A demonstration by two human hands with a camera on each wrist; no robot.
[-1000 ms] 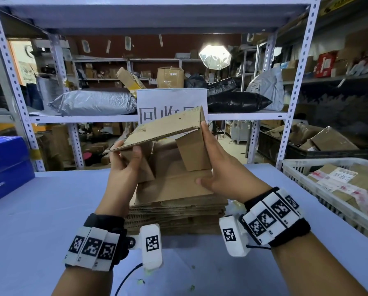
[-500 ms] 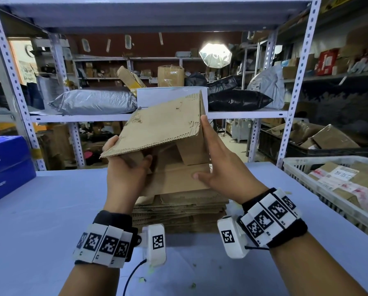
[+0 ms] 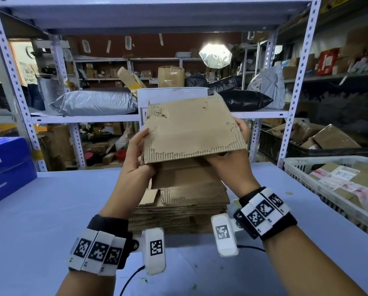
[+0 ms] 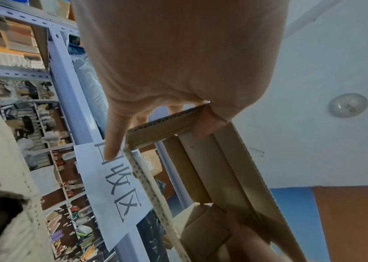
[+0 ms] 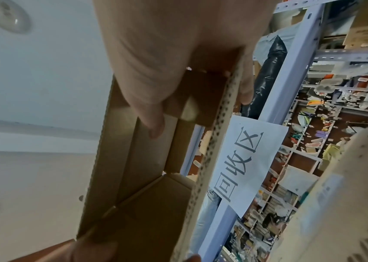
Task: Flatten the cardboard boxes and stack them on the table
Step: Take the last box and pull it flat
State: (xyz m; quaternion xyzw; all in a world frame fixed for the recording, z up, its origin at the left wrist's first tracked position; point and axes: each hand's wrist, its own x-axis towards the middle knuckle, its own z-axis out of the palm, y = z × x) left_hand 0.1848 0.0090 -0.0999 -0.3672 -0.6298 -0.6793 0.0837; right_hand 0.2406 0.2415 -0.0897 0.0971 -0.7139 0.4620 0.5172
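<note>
Here the left hand (image 3: 136, 161) and right hand (image 3: 230, 165) each gripped a side of a box (image 3: 191, 129), fingers curled round its edges. It hung above the stack (image 3: 185, 208) on the table (image 3: 39, 210), a basket (image 3: 307, 180) to the right.

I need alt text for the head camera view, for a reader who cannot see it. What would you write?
Two hands, the left hand and the right hand, hold a worn cardboard box above a stack of flattened cardboard on a pale blue table. A white basket of boxes stands to the right, with cluttered metal shelves behind.
</note>
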